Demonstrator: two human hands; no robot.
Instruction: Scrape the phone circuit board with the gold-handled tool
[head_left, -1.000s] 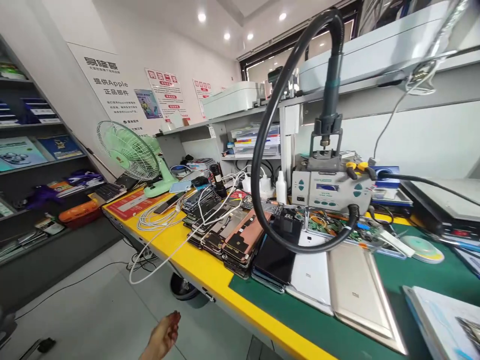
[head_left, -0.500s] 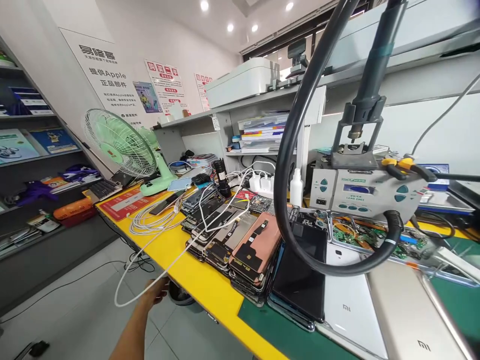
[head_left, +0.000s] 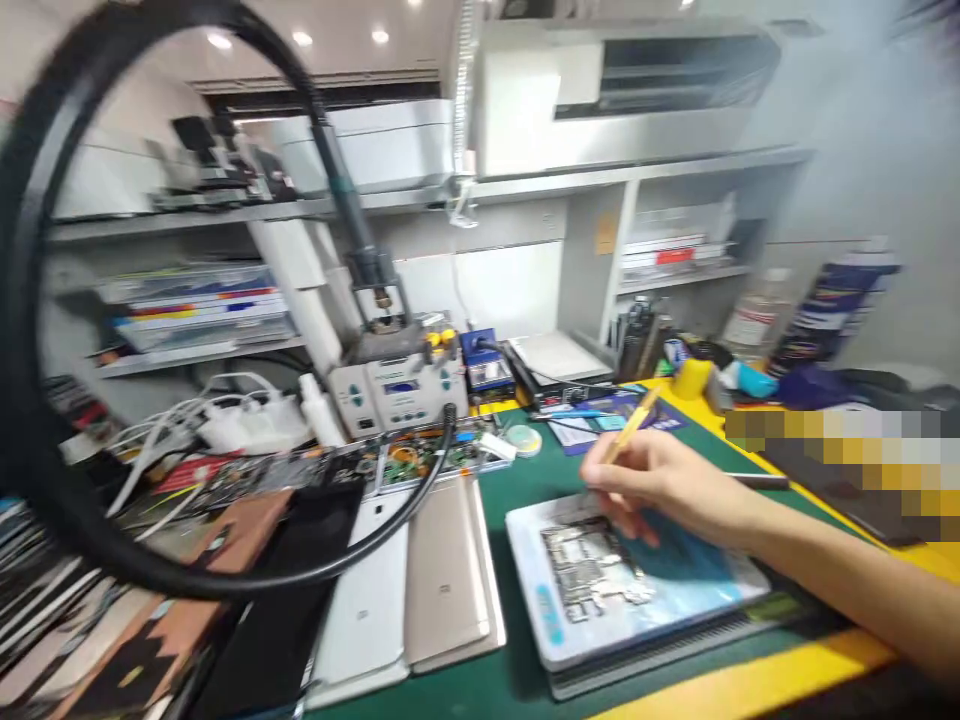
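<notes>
My right hand [head_left: 660,485] reaches in from the right, fingers closed in a pinch around a slender yellow tool [head_left: 634,424], whose exact kind is blurred. The tool slants up from the fingertips. Under and beside the fingers lies a phone circuit board [head_left: 581,575] with silvery parts. It rests on a white and light-blue flat pad [head_left: 534,580], which sits on top of a dark flat object on the green mat [head_left: 517,640]. Whether the fingers touch the board cannot be made out. My left hand is out of view.
A thick black hose [head_left: 217,585] loops across the left side from a hot-air rework station [head_left: 405,395]. Several phones, among them a gold one [head_left: 446,590], and stacked screens cover the left. Small boards fill a tray [head_left: 420,455]. A bottle [head_left: 750,315] stands at the back right.
The view has swung right, away from the fan and floor. My left hand, before below the yellow table edge, has left the picture. My right hand with the yellow tool has come into view.
</notes>
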